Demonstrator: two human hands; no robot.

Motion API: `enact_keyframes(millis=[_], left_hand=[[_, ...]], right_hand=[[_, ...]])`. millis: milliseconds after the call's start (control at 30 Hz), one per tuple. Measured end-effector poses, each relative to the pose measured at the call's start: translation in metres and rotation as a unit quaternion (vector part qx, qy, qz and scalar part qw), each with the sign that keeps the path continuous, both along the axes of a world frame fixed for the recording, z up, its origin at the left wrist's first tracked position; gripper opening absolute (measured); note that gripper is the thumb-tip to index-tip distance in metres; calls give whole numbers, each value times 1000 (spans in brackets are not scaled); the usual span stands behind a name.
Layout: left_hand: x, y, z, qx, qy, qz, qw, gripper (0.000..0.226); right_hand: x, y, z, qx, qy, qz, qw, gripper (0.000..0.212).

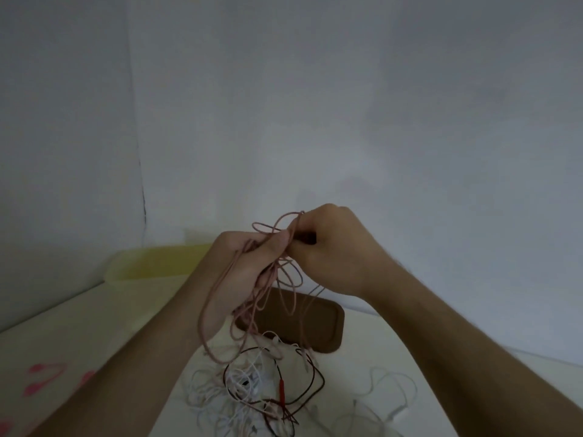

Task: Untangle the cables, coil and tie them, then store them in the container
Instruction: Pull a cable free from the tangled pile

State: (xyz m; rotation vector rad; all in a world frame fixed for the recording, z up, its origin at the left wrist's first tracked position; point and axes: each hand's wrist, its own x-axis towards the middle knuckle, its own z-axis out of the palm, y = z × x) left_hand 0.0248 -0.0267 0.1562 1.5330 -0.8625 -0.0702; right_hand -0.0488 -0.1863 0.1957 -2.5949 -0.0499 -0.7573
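Both hands are raised above the table with a pink cable (285,279) between them. My left hand (243,272) grips several loops of it, thumb pressed on top. My right hand (331,247) pinches a strand of the same cable just beside the left thumb. Long pink loops hang down to the table. Below them lies a tangled heap of white cables (239,392), with a dark red cable (312,380) and its red plug looped over it. A brown tray (325,326) sits behind the heap, partly hidden by the hanging loops.
A pale yellow container (157,260) stands at the back left against the wall. Pink ties or clips (44,376) lie at the left on the white table. A loose white cable (391,392) trails to the right. A grey wall closes the back.
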Motion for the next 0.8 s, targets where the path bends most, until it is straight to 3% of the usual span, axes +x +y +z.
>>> enact_keyframes(millis=[133,267,433,567,700,800], left_hand=[[-2,9,1,66,-13,-24,997,39],[11,24,0,69,-3,-8,998,32],[40,41,-7,-94,89,72,989,34],[53,40,-17,-129,89,151,976,37],[58,27,-33,-57,94,165,980,39],[64,16,-44,-18,121,144,982,37]], right_hand=[[-5,0,-2,-51,40,-47,997,39],[-18,-19,5,39,78,-16,996,30],[-39,-58,-1,160,36,-61,985,25],[-50,-80,-10,267,26,-71,961,31],[-53,-83,-18,423,-16,25,906,44],[-48,-80,-18,524,-79,67,845,38]])
